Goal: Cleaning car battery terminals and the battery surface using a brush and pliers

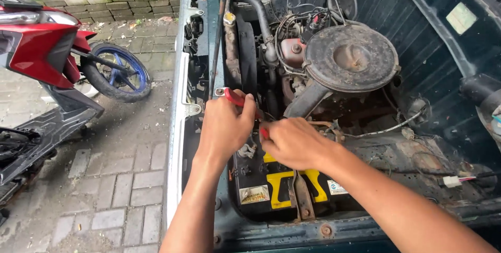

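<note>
Gripping the red-handled pliers (236,97) in our left hand (225,127), we close our right hand (293,142) around something red and mostly hidden. Both sit over the far end of the black-and-yellow battery (279,182), whose long axis runs left to right just below them; the pliers angle up-left toward the radiator side.

- air filter cover (350,57): matt metal, rusty, rough
- battery (276,185): black plastic, dusty, yellow trim
- tool (235,96): glossy red plastic grip
- paving (109,180): rough brick

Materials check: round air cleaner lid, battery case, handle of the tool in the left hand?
Air cleaner lid: likely painted steel, dull, dusty, rust-flecked. Battery case: looks like black moulded plastic, slightly glossy, yellow strap. Tool handle in left hand: red plastic or rubber grip, metal end.
</note>
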